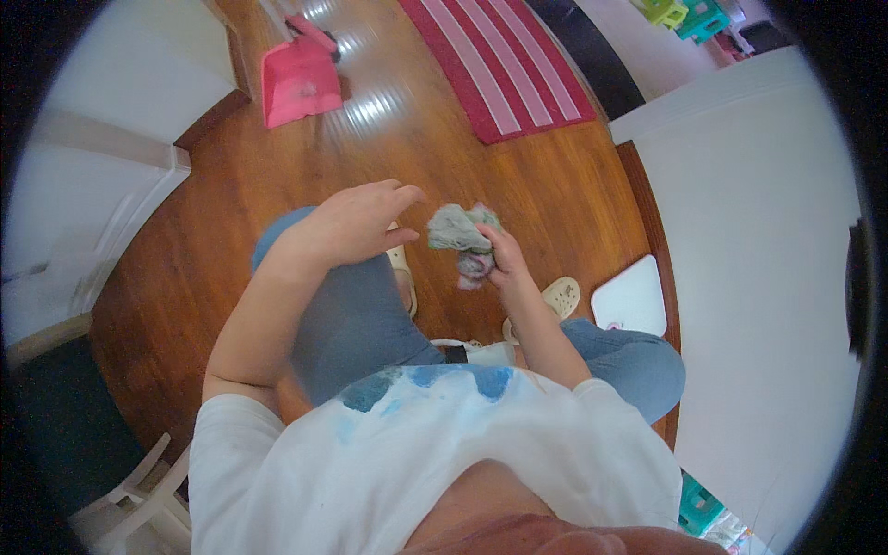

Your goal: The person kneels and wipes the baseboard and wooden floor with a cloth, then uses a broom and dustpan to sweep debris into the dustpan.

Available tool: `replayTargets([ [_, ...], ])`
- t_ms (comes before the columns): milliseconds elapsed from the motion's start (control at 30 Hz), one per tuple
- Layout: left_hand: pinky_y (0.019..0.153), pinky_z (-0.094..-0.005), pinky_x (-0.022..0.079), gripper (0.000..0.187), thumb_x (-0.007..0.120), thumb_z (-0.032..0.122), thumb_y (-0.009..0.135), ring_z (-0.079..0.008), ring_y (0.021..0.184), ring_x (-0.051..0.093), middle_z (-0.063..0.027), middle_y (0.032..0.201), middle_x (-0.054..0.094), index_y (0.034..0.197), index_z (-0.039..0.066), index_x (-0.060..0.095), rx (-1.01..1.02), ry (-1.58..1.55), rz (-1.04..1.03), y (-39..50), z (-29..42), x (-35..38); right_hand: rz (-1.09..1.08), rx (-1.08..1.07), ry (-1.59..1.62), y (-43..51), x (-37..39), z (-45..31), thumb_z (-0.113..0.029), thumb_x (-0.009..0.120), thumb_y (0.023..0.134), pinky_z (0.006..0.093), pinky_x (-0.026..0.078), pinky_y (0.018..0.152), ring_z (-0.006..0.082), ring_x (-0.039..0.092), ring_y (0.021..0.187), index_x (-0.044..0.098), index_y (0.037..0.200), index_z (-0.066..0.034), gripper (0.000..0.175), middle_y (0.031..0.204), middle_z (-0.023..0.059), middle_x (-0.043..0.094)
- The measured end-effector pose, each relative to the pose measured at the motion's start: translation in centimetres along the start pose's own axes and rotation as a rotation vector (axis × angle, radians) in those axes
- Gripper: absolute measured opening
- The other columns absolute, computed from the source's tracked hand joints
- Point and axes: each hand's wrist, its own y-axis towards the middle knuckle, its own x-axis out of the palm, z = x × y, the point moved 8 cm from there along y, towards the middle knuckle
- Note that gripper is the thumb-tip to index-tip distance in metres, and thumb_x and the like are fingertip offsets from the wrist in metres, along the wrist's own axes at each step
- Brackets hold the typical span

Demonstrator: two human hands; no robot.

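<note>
A wad of grey, fuzzy material [458, 229], with green and pink patches, is pinched in my right hand [508, 255] above the floor between my knees. Whether it is lint or a rag, I cannot tell. My left hand [361, 220] is just to the left of the wad, over my left knee, with thumb and fingers apart and nothing in them. A small gap separates its fingertips from the wad. Below my hands are cream clogs [560, 297] on my feet. A white object [489, 354] between my thighs is partly hidden by my shirt.
On the wooden floor [444, 163] ahead lies a pink dustpan [302, 87] with some grey fluff in it. A red striped rug [503, 66] lies ahead to the right. A flat white panel, perhaps a scale [631, 298], rests by the right wall. White chair parts [149, 492] stand behind left.
</note>
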Motion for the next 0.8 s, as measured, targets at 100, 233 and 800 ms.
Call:
replayTargets([
  [100, 0.083, -0.0352, 0.047, 0.043, 0.064, 0.016, 0.083, -0.0275, 0.097, 0.058, -0.0137, 0.105, 0.059, 0.122, 0.006, 0.050, 0.039, -0.230, 0.031, -0.7, -1.2, -1.8, 0.069, 0.003, -0.021, 0.1, -2.6, 0.2, -0.014, 0.066, 0.081, 0.0357, 0.051, 0.067, 0.0215, 0.062, 0.081, 0.056, 0.106, -0.0005, 0.030, 0.094, 0.0101, 0.063],
  [233, 0.083, -0.0306, 0.047, 0.040, 0.062, 0.015, 0.087, -0.0167, 0.095, 0.058, -0.0062, 0.105, 0.060, 0.123, 0.005, 0.050, 0.013, -0.736, 0.114, -0.8, -7.0, -5.1, 0.059, 0.054, -0.037, -0.2, -4.9, 0.7, -0.015, 0.064, 0.082, 0.0365, 0.051, 0.065, 0.0221, 0.062, 0.080, 0.056, 0.106, -0.0002, 0.030, 0.094, 0.0107, 0.063],
  [800, 0.059, -0.0281, 0.045, 0.042, 0.074, 0.027, 0.073, -0.0166, 0.079, 0.059, -0.0080, 0.090, 0.064, 0.106, 0.003, 0.061, -0.270, -0.597, 1.323, 5.0, -33.3, -29.4, 0.201, 0.090, -0.230, 0.6, -7.8, 1.8, -0.013, 0.066, 0.080, 0.0355, 0.050, 0.073, 0.0216, 0.062, 0.086, 0.055, 0.110, -0.0014, 0.034, 0.099, 0.0096, 0.063],
])
